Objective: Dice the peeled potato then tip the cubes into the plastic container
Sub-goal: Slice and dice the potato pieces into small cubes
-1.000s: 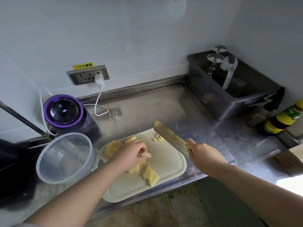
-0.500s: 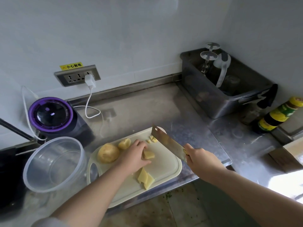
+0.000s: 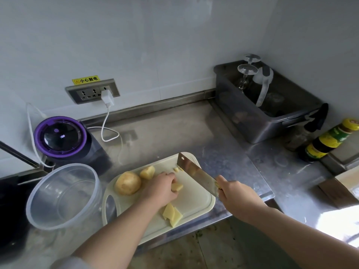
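At the lower left of the frame a clear plastic container point(image 3: 62, 197) stands on the steel table point(image 3: 165, 129), with nothing in it, touching the left end of the white cutting board point(image 3: 194, 199). Behind the container sits a purple-lidded appliance point(image 3: 60, 139).

On the board's left part lies a round peeled potato point(image 3: 127, 183), with a smaller chunk point(image 3: 147, 172) just beside it. The left hand point(image 3: 162, 188) is curled down on a potato piece point(image 3: 177, 186) at mid-board, fingertips pinning it. Below the wrist lie a few flat slices point(image 3: 172, 214), and near the far edge there are some small cubes point(image 3: 177, 169).

The right hand point(image 3: 239, 197) grips the handle of a cleaver point(image 3: 196, 174), whose blade slants toward the upper left, just right of the held piece. I cannot tell whether its edge touches the board.

At the upper right is a grey tub point(image 3: 272, 121), and a bottle point(image 3: 328, 140) is at the edge of the frame.
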Motion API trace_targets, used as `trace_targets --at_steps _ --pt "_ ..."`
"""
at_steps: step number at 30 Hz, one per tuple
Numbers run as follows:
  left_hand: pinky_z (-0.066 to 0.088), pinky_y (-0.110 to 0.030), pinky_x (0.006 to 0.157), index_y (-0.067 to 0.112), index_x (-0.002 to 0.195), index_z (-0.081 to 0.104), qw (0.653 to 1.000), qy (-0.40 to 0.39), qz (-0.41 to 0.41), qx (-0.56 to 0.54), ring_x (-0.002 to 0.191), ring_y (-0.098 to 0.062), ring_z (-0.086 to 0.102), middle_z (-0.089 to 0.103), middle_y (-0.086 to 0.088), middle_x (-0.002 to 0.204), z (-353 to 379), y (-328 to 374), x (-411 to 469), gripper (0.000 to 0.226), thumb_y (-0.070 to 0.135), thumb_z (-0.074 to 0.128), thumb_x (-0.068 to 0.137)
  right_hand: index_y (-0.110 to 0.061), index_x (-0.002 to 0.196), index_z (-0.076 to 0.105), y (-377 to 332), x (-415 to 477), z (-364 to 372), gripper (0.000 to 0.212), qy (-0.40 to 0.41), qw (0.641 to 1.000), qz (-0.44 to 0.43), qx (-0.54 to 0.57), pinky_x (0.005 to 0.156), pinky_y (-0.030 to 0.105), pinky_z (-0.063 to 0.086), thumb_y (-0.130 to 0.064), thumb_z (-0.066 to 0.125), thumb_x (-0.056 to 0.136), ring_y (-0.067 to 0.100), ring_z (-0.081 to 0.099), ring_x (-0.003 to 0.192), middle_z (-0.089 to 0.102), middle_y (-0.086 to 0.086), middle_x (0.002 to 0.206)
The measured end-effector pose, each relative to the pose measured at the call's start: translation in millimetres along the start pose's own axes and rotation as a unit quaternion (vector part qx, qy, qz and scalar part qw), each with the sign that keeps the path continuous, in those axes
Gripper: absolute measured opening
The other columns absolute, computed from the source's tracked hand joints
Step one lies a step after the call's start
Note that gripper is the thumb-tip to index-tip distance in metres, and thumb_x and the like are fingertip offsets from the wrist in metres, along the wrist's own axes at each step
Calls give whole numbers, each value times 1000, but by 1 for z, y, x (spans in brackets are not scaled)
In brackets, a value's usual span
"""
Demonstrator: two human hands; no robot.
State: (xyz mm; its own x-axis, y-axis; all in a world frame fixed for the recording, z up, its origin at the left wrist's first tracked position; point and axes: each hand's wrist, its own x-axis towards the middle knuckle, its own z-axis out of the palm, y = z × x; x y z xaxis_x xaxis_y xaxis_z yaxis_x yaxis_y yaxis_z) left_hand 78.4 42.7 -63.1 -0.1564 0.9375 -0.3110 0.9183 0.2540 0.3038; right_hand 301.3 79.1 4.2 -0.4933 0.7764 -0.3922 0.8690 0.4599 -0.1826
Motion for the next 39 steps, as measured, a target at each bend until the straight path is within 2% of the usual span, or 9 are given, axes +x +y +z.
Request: trace_targets --at_steps 7,10,12,18,23,27,33,36,39 --pt "46 -30 74 23 113 55 996 52 -72 2 104 -20 60 61 2 113 8 8 -15 39 45 63 83 -21 123 36 -13 -4 18 28 -26 1000 3 -4 56 28 42 -8 37 99 20 54 63 47 -4 70" --pt "44 -30 71 25 114 53 997 40 -66 27 101 -20 62 64 5 110 7 7 -17 41 48 65 82 -21 125 38 -17 -8 24 28 -31 999 -6 7 49 18 35 -8 39 100 10 49 58 47 -4 71" --pt "47 -30 71 26 114 52 996 39 -78 25 99 -21 63 65 4 109 7 5 -17 37 42 66 83 -21 125 38 -20 -8 25 26 -30 999 -6 10 45 17 31 -10 40 101 7 46 56 46 -5 72" --pt "50 -31 72 24 109 53 989 60 -131 -26 94 -22 63 65 3 102 11 12 -15 28 33 64 84 -21 127 36 -29 1 31 34 -39 999 9 28 46 18 35 -5 43 98 10 49 57 47 -4 72" --pt "42 -30 65 19 105 54 982 77 -169 -39 95 -25 64 66 -2 101 12 19 -10 25 35 60 87 -19 130 34 -39 13 28 37 -41 999 -8 16 51 25 45 -4 46 98 13 49 57 44 -3 71" --pt "49 -32 74 18 104 59 974 40 -188 -118 97 -25 64 66 -1 103 9 15 -9 28 35 65 82 -17 126 36 -39 14 25 35 -40 999 -13 -6 49 25 42 1 40 97 13 47 54 44 -3 70" --pt "50 -25 79 22 92 66 966 -19 -141 -217 92 -17 64 70 2 100 -20 -3 -12 6 21 63 88 -19 128 37 -37 13 19 34 -22 1000 -14 1 51 23 45 -3 41 98 13 53 59 47 -4 72" --pt "49 -23 79 24 93 65 981 -43 -90 -169 89 -13 62 66 5 93 -37 -25 -22 9 16 61 90 -18 132 35 -35 12 14 33 1 1000 -7 7 50 20 40 -8 38 101 13 54 59 52 -2 79" --pt "51 -25 82 21 107 66 992 -70 -53 -95 95 -12 62 67 4 102 -41 -39 -37 18 16 61 91 -19 134 35 -35 9 9 32 11 1000 -11 5 45 16 30 -12 37 103 7 46 54 50 -2 85"
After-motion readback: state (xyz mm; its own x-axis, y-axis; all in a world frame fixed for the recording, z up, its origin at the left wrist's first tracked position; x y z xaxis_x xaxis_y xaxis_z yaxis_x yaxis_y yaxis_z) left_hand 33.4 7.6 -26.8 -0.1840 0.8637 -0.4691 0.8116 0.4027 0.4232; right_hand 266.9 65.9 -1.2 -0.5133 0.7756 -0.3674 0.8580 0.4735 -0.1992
